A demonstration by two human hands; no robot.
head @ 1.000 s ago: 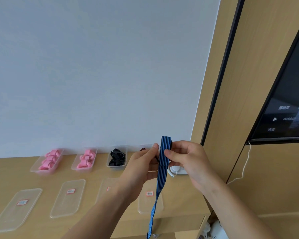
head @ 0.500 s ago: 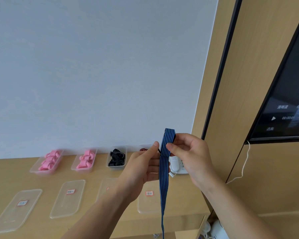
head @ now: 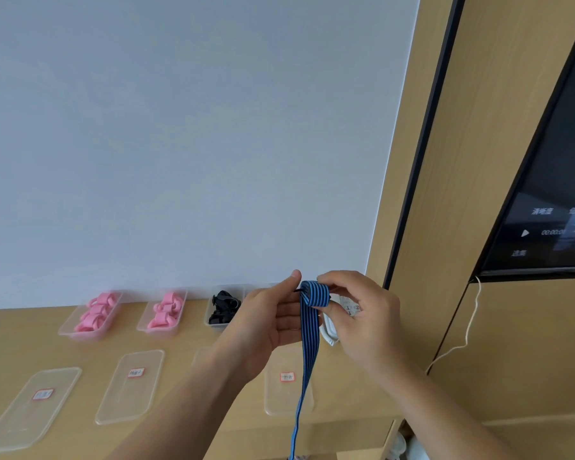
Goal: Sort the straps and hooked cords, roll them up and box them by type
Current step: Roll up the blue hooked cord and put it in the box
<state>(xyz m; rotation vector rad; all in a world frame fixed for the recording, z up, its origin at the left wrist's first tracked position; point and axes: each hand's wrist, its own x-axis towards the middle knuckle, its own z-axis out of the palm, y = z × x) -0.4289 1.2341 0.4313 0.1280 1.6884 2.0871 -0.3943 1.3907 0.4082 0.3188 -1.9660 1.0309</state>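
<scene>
A blue strap with dark stripes [head: 307,343] hangs down from between my hands above the wooden table [head: 180,343]. Its top end is folded over into a small roll. My left hand [head: 269,323] holds the strap from the left, thumb up against the roll. My right hand [head: 359,313] pinches the rolled top from the right. Two clear boxes with pink rolled straps [head: 95,315] [head: 165,312] and one box with black hooked cords [head: 223,308] stand along the wall. A fourth box is hidden behind my hands.
Several clear lids with red labels [head: 30,405] [head: 132,385] [head: 287,381] lie on the table's front half. A white device [head: 329,330] lies behind the strap. A wood panel with a dark screen [head: 551,210] and a white cable [head: 462,340] stands at the right.
The strap's top end, upright before, is now folded over into a small roll between my fingers. Both hands stay at about the same spot above the table.
</scene>
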